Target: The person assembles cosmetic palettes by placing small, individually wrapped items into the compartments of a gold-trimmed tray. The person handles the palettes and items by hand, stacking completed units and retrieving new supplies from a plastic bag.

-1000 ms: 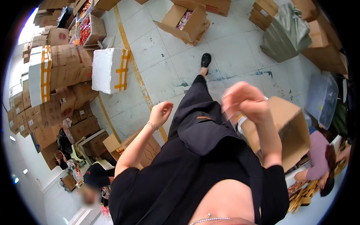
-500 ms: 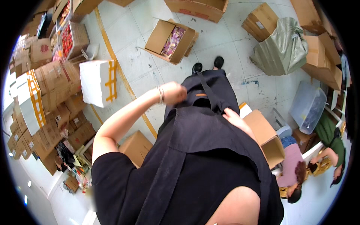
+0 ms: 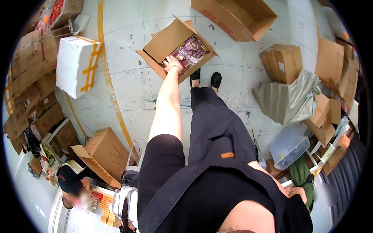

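Observation:
My left hand (image 3: 171,63) reaches down into an open cardboard carton (image 3: 161,40) on the floor in front of my feet. Its fingers are apart and touch the small purple-and-yellow wrapped packets (image 3: 192,50) at the carton's left inner side. Nothing lifted shows in that hand, though the fingertips are partly among the packets. The carton's flaps are folded outward. Along my right side runs my right forearm (image 3: 265,173), beside my dark apron (image 3: 217,132). The fingers of my right hand are hidden against my clothing.
A larger open carton (image 3: 248,19) stands beyond. To the right are a closed carton (image 3: 281,62), a grey-green sack (image 3: 285,99) and a clear plastic bin (image 3: 289,146). A white foam box (image 3: 75,66) stands left. Co-workers sit at lower left, by a tall carton (image 3: 107,153), and lower right.
My left hand has moved from before my waist forward into the carton of packets. I have come closer to that carton, and the whole view has turned.

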Demonstrator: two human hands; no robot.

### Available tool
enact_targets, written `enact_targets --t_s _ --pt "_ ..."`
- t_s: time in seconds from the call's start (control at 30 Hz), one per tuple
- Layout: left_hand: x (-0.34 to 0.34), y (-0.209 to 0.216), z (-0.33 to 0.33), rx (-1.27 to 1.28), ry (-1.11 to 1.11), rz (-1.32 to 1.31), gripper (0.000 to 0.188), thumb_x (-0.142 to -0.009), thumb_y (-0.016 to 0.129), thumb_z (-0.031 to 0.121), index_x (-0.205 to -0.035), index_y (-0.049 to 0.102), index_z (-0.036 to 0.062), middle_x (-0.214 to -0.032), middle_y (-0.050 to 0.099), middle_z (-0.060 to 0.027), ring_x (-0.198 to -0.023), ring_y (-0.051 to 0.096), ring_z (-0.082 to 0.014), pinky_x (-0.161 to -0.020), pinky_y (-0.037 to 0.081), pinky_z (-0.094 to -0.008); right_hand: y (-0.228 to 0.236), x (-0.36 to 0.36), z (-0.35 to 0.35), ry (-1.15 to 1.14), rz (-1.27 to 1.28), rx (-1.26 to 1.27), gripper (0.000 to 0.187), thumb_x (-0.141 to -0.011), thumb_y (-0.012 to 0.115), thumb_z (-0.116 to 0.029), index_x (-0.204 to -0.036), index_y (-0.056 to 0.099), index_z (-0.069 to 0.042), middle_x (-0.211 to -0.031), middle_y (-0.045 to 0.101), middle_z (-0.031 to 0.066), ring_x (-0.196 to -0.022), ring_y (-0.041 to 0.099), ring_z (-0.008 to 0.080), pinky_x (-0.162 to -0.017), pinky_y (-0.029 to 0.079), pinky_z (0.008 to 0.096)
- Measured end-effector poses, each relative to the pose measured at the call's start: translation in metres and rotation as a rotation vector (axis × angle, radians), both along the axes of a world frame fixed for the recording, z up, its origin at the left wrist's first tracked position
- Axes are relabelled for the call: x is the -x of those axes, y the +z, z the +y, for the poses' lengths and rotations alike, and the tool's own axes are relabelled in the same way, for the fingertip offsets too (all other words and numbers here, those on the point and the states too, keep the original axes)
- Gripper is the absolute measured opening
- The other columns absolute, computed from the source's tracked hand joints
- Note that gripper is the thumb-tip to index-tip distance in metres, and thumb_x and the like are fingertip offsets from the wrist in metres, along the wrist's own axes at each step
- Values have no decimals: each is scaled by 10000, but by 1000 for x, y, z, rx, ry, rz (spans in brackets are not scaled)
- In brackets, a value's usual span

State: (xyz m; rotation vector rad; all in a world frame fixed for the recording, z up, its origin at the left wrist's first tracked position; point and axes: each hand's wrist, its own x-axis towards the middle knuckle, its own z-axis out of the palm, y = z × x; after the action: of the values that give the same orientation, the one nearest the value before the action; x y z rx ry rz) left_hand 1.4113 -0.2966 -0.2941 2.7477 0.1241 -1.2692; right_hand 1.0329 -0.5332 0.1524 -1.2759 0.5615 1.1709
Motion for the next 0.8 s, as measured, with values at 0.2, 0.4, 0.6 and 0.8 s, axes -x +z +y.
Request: enact_targets --t_s 0.2,0.4,0.6,0.8 --pt "12 -19 -20 -131 -3 -317 869 -798 679 500 -1449 261 104 -1455 330 -161 -1361 248 -420 -1056 269 -561 31 -24 -20 -172 163 -48 366 -922 488 -134 -1239 499 50 -1208 561 167 -1107 520 201 -931 427 335" --pt "-6 -33 5 -54 -341 -404 184 -893 489 208 -864 663 155 -839 684 -57 -847 664 -220 -768 454 -424 59 -48 -28 -213 194 -55 381 -920 499 -118 -1268 484 36 -1249 539 165 -1142 504 201 -951 417 330" --pt "-16 3 8 432 138 -557 160 -875 547 200 -880 652 80 -871 672 -141 -833 653 -296 -741 490 -405 66 -46 -15 -311 174 -83 402 -918 511 -102 -1297 469 23 -1289 518 162 -1177 488 200 -971 407 326" --pt "-29 -7 6 580 395 -107 341 -821 648 332 -774 616 -4 -712 641 -89 -700 618 -191 -660 474 -330 69 -51 -17 -324 135 -94 428 -916 523 -87 -1327 454 10 -1329 497 159 -1212 472 200 -990 398 321"
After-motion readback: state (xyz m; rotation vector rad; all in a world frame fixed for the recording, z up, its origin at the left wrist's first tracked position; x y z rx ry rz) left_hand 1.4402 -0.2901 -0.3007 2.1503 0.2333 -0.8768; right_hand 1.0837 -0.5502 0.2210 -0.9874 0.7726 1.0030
